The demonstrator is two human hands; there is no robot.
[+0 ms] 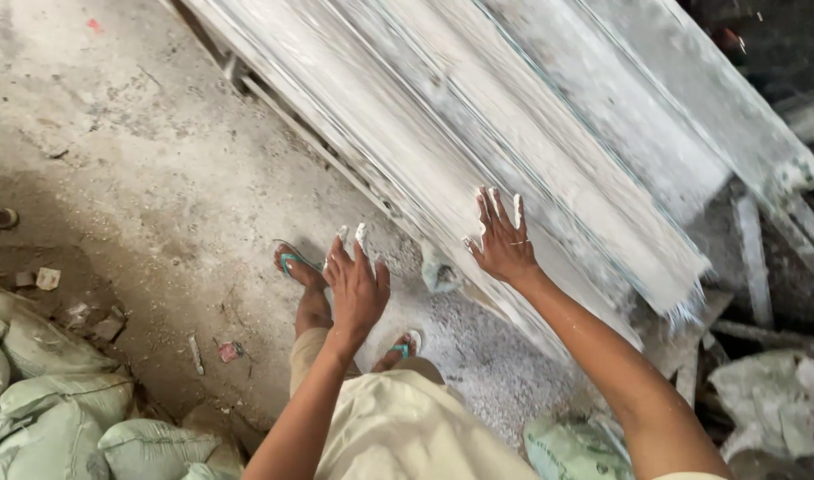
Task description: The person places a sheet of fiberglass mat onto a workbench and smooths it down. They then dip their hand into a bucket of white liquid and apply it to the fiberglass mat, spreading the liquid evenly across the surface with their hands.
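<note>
Standing at the low end of a long plaster-coated bench (549, 133), the person has both hands out in front, and the fingers are white with wet plaster. The right hand (503, 242) lies flat on the sloping white surface near its lower edge, fingers spread wide and thumb out; its grip is fully open and it holds nothing, it only presses on the coating. The left hand (357, 289) hangs in the air just beside the bench edge, above the feet, also open with the fingers loosely apart, and I see nothing in it and no contact with the surface. The surface itself looks blurred, so I cannot tell how wet or how firm the coating is. The risk I judge here is first slipping: the wet right palm can slide down the slope and leave a mark or a dent in the fresh layer, because only one hand carries the push. Second, the feet stand in thin green sandals (291, 262) on a dusty concrete floor (140, 169), very near the bench edge, so a slide of the foot is possible. Third, the grey sacks (51, 418) at the lower left and the rubble (771, 400) at the right leave little room to step back.
</note>
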